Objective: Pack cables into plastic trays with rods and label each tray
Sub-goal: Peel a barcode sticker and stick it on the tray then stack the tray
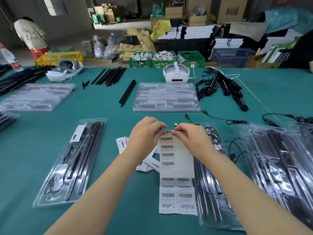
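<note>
We are holding the barcode label sheet point(176, 160) up over the green table point(101, 119) with both hands, gripping it at its top edge. Our left hand point(145, 134) is pinching the upper left corner, fingers curled over the topmost label, and our right hand point(191, 136) is pinching the same top edge just beside it, thumb and fingers pressed together on the paper. The two grips are sitting nearly touching at the top of the sheet, and the rest of the strip is hanging down toward us, its lower end lying on the table between our forearms.

To our left a packed plastic tray point(71, 165) is lying with black rods point(88, 150) and a coiled cable inside, well apart from our left hand. To our right another packed tray point(218, 200) is lying just beside the sheet, its edge partly under the paper, with further trays point(284, 167) beyond it. Small printed cards point(122, 145) are lying under our left wrist. Farther across the table an empty clear tray point(166, 97) is sitting in front of a white headset point(176, 73), with loose black rods point(127, 93) to its left and a tangle of cables point(220, 85) to its right.
</note>
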Demonstrator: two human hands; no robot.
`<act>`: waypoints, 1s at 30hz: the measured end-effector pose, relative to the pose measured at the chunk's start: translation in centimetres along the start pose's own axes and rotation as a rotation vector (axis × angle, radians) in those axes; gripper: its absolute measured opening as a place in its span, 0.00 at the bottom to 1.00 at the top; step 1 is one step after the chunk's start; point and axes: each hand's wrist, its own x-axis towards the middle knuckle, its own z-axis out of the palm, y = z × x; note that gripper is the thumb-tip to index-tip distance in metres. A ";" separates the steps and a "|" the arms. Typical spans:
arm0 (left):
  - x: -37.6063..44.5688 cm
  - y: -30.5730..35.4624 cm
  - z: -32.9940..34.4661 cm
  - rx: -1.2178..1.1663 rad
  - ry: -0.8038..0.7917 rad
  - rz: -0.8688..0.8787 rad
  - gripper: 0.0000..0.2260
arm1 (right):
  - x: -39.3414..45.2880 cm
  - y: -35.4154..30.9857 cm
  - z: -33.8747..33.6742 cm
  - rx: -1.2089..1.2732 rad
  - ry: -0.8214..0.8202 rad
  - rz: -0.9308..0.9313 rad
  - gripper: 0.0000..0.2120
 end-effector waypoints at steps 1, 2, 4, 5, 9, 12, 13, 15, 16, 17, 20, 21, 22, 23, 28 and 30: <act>0.1 -0.1 0.0 0.026 -0.019 0.046 0.06 | 0.0 0.0 0.1 -0.001 0.002 -0.004 0.08; 0.2 -0.1 0.0 0.058 -0.029 0.094 0.06 | -0.1 0.1 0.1 0.001 0.002 -0.006 0.08; 0.4 0.0 0.2 0.092 -0.007 0.162 0.04 | -0.2 0.1 0.4 0.007 0.002 -0.011 0.08; 0.4 0.0 0.3 0.094 0.017 0.183 0.03 | -0.2 0.1 0.6 0.012 0.009 -0.015 0.08; 0.5 0.0 0.5 0.118 0.085 0.243 0.01 | 0.0 0.2 1.0 0.034 0.013 -0.023 0.07; 0.3 -0.4 0.4 0.146 0.104 0.227 0.01 | -0.2 0.5 1.2 0.054 -0.041 -0.031 0.09; 0.2 -0.5 0.4 0.150 0.107 0.216 0.02 | -0.3 0.7 1.3 0.075 -0.055 -0.026 0.11; 0.2 -0.7 0.3 0.163 0.106 0.204 0.02 | -0.7 1.0 1.5 0.118 -0.055 0.007 0.13; 0.2 -0.6 0.2 0.168 0.107 0.201 0.03 | -0.8 1.1 1.6 0.135 -0.049 0.032 0.13; 0.2 -0.6 0.2 0.170 0.109 0.199 0.02 | -0.9 1.2 1.7 0.153 -0.042 0.058 0.12; 0.4 -0.5 0.0 0.172 0.088 0.207 0.02 | -0.9 1.4 2.1 0.203 -0.006 0.082 0.07; 0.3 -0.5 0.0 0.178 0.071 0.209 0.03 | -0.9 1.4 2.2 0.212 -0.004 0.078 0.06; 0.3 -0.4 0.0 0.190 0.053 0.210 0.05 | -0.8 1.3 2.3 0.219 -0.008 0.074 0.06; 0.3 -0.4 0.0 0.203 0.040 0.213 0.07 | -0.8 1.3 2.4 0.225 -0.015 0.072 0.06; 0.2 -0.7 0.3 0.220 0.026 0.230 0.05 | -0.7 1.2 2.6 0.245 -0.003 0.068 0.06; 0.2 -0.9 0.4 0.219 0.024 0.225 0.04 | -0.7 1.3 2.8 0.241 -0.004 0.069 0.06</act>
